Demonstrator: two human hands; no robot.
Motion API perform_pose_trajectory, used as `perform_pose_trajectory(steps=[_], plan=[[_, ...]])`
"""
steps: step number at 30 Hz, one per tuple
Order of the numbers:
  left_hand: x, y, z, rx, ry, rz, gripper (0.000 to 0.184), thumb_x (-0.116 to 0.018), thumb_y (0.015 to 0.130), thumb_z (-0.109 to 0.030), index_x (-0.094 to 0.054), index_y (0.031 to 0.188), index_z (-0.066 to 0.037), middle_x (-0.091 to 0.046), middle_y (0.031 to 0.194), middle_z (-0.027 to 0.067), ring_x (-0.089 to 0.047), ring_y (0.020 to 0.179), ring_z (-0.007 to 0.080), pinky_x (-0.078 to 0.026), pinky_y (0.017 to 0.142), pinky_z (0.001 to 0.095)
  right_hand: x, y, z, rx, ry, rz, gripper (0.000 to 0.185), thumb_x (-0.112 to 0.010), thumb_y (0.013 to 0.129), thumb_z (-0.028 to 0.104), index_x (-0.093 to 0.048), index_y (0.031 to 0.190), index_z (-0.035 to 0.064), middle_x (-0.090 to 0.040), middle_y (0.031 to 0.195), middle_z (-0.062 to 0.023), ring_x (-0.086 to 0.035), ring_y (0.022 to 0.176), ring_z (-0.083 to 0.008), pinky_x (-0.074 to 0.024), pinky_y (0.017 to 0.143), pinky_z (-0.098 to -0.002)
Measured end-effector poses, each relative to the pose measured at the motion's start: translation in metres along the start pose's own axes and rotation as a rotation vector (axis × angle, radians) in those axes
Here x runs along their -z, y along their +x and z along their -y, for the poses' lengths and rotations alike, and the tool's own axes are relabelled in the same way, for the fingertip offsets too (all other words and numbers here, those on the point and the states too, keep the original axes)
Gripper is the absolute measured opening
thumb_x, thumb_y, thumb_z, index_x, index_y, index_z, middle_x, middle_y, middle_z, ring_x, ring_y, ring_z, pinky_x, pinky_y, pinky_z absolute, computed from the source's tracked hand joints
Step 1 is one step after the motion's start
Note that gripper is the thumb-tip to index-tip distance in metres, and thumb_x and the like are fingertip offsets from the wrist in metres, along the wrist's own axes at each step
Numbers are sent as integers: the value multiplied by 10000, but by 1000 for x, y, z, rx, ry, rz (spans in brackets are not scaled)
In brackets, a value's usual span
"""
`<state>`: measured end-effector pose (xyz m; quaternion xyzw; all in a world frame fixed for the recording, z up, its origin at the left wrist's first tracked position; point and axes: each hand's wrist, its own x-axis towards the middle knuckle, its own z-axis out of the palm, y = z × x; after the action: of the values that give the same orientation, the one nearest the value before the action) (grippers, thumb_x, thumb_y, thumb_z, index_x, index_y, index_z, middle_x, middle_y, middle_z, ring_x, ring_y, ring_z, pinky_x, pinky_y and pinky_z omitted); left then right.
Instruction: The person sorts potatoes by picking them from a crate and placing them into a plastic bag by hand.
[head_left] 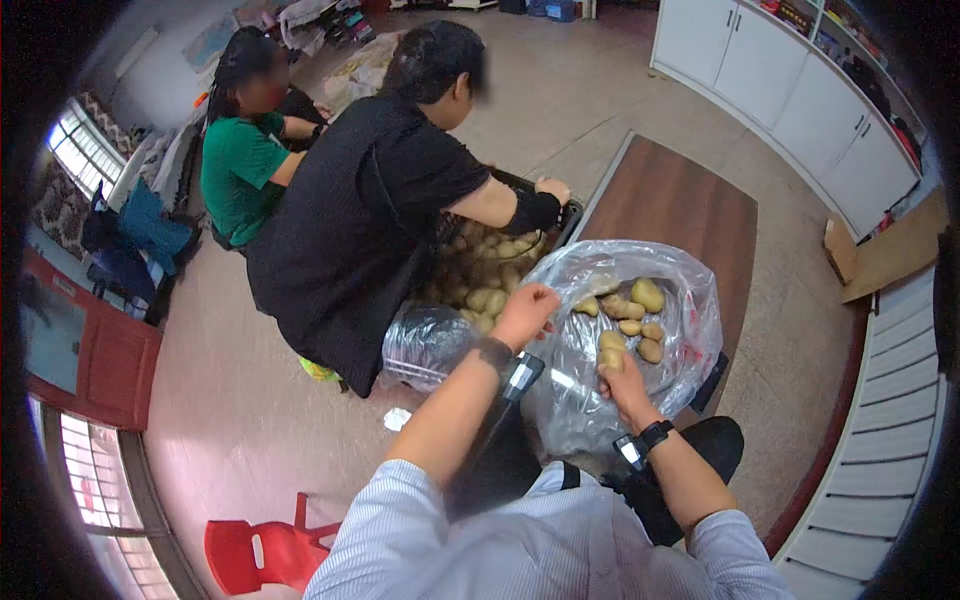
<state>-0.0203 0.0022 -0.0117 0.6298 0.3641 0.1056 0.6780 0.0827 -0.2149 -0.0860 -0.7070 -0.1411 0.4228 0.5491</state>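
A clear plastic bag (700,300) lies wide-mouthed in front of me, with several potatoes (648,294) inside it. At the bag's left rim is my left hand (526,316), its fingers curled together on the thin plastic. My right hand (627,388) reaches over the near part of the bag, wrapped around a potato (611,343). Part of that potato is hidden by the fingers. Left of the bag, a dark crate (572,218) holds a heap of potatoes (487,300), close to my left hand.
A brown wooden table (690,205) stands under and behind the bag. A person in black (350,210) leans over the crate, with another in green (238,170) beyond. A bundled plastic bag (425,345) is left of my forearm. A red chair (265,555) stands lower left.
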Motion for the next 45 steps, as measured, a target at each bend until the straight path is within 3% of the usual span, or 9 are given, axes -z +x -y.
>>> perform_pose_trajectory(steps=[12, 14, 16, 18, 19, 24, 30, 38, 45], plan=[[-12, -6, 1, 89, 2, 132, 373, -589, 903, -329, -551, 1099, -13, -625, 929, 56, -630, 549, 157, -488, 447, 280, -13, -12, 51, -40, -53, 14, 305, -567, 921, 269, -514, 1134, 57, -600, 748, -68, -506, 501, -99, -380, 412, -234], [-13, -7, -3, 84, -10, 169, 419, -588, 905, -367, -545, 1118, -8, -622, 923, 57, -621, 529, 155, -482, 429, 282, -16, -7, 61, 140, -93, 43, 317, -554, 934, 293, -526, 1140, 54, -604, 803, -63, -552, 601, -105, -416, 486, -244], [-17, -13, -11, 193, -4, 212, 484, -565, 909, -447, -543, 1110, -7, -618, 925, 65, -613, 516, 151, -472, 407, 266, -22, 3, 66, 278, -265, 38, 332, -542, 941, 311, -524, 1129, 37, -628, 895, -119, -616, 714, -201, -459, 574, -307], [-18, -13, -15, 191, -6, 246, 488, -505, 930, -485, -561, 1069, -20, -626, 890, 60, -611, 508, 149, -458, 388, 251, -32, 13, 64, 696, -479, -41, 350, -533, 947, 318, -517, 1123, 16, -640, 908, -194, -638, 753, -324, -482, 640, -378], [-16, -10, -12, 230, -86, 345, 480, -482, 939, -487, -565, 1064, -31, -630, 864, 51, -608, 506, 146, -460, 390, 249, -36, 15, 65, 605, -578, -43, 383, -534, 947, 318, -508, 1156, -2, -637, 893, -240, -633, 785, -393, -488, 669, -404], [-5, 16, 11, 153, -160, 583, 471, -467, 948, -492, -568, 1067, -48, -647, 846, 54, -622, 594, 141, -480, 429, 249, -50, -5, 87, 614, -432, -7, 346, -533, 948, 245, -509, 1210, 21, -637, 868, -168, -622, 754, -293, -478, 681, -377], [9, 17, 6, 191, -192, 323, 408, -543, 933, -424, -534, 1104, -53, -627, 957, 77, -636, 673, 185, -525, 497, 308, -32, 7, 59, 557, -457, -14, 371, -578, 909, 213, -497, 1215, 19, -597, 766, -180, -611, 707, -314, -473, 638, -391], [43, 41, 41, 148, -452, 5, 415, -475, 953, -437, -491, 1168, -82, -609, 974, 108, -637, 710, 256, -554, 554, 367, 11, -2, 11, 527, -1327, -169, 470, -672, 760, 173, -514, 1192, 77, -527, 1155, -181, -563, 956, -366, -485, 792, -456], [63, 60, 59, 74, -590, -209, 449, -441, 958, -448, -489, 1167, -53, -613, 976, 137, -643, 700, 277, -559, 537, 374, 11, -3, -1, 484, -1349, -177, 565, -688, 747, 190, -459, 1258, 119, -455, 1248, -171, -556, 1006, -362, -506, 787, -447]])
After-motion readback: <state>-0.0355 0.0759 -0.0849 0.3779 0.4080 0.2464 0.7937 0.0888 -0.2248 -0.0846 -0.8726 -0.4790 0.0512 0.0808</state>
